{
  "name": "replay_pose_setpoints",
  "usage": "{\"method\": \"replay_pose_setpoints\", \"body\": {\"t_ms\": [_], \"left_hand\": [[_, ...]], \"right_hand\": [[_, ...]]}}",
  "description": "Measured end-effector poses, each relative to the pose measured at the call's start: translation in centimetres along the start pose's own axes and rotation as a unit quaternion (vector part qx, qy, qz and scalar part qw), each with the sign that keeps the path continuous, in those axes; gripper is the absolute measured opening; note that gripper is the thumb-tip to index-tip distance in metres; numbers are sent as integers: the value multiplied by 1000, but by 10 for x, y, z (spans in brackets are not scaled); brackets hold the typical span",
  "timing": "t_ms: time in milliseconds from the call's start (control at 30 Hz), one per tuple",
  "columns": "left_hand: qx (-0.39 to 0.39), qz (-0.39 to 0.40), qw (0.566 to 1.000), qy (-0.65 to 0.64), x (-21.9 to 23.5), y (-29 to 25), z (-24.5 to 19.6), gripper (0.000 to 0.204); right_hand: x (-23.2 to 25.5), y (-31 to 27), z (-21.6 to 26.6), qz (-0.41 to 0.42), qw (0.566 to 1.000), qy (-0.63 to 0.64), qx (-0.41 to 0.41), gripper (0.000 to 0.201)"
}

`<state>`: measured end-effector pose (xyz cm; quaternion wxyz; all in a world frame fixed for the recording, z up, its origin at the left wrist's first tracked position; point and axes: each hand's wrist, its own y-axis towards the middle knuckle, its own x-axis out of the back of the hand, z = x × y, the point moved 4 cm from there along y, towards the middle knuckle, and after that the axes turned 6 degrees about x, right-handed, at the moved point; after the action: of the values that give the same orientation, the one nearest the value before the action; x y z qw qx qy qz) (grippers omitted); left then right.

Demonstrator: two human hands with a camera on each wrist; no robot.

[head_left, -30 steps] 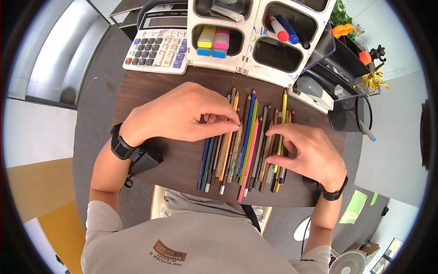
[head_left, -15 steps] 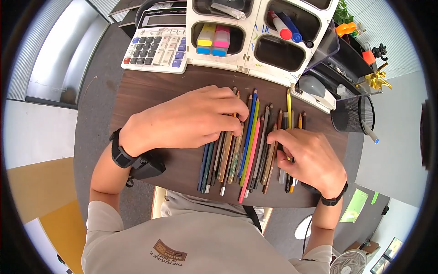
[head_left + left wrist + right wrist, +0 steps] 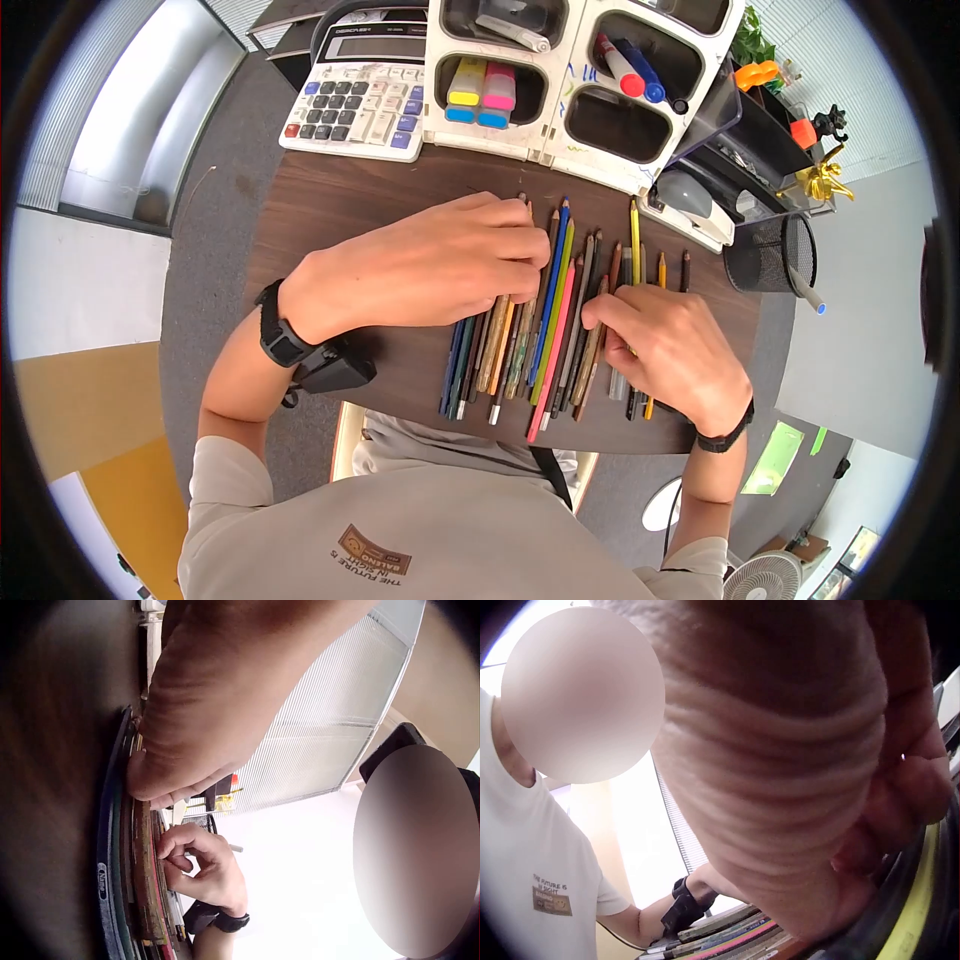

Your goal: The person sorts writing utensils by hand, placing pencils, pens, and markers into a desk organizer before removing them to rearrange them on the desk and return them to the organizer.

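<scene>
Across the middle of a dark wooden desk (image 3: 400,180): one row of pencils (image 3: 550,340), side by side, most points directed away from the person.

Left hand (image 3: 430,262), one: back uppermost, entering from the left, fingers bent down over the far part of the row's left portion; thumb resting against the pencils in the left wrist view. Whether it grips any cannot be told.

Right hand (image 3: 675,350), one: over the row's right portion, index finger and thumb curled toward each other; whether a pencil is pinched there cannot be told.

Between the hands: an uncovered span of the row, including the blue, green and pink pencils.

Near edge of desk: just beyond the blunt ends, the pink pencil lying closest to it.

Far side: a strip of wood between the points and the calculator (image 3: 355,110) and white organiser (image 3: 500,140).

Right side: one dark pencil (image 3: 685,270) just beside the right hand; more wood extending toward the stapler (image 3: 690,205) and mesh cup (image 3: 760,255).
</scene>
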<state>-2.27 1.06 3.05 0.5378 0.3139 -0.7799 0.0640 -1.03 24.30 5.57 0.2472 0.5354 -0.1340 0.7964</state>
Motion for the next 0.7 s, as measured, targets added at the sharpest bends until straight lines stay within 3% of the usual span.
{"method": "replay_pose_setpoints", "body": {"t_ms": [100,700], "left_hand": [[12,12,1000,-9,0,1,1,15],[4,-113,993,-19,14,1,11,20]], "right_hand": [[0,0,0,2,1000,3,1,31],[6,2,2,-25,998,35,35,22]]}}
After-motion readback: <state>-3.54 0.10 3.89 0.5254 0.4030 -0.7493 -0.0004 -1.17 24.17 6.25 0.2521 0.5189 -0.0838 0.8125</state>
